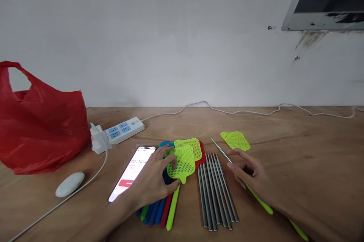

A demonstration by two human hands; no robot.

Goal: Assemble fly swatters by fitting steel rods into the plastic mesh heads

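Note:
My left hand [155, 179] is curled over a yellow-green mesh fly swatter head [184, 160], with fingertips on its mesh and the thumb near its short neck. Under it lie more swatter heads, among them a red one [202, 151], and several coloured handles such as a yellow-green handle [173, 208]. Closed around a thin metal rod [220, 149], my right hand [247, 170] holds it tilted up to the left. A yellow-green handle [260, 200] shows below that hand, in line with the rod. Several metal tubes [216, 192] lie side by side between my hands.
Another yellow-green swatter head [235, 140] lies behind my right hand. A lit phone [133, 172] is partly under my left forearm. Further left are a white mouse [70, 184], a power strip [123, 130] and a red plastic bag [42, 124]. A white cable [236, 111] runs along the wall.

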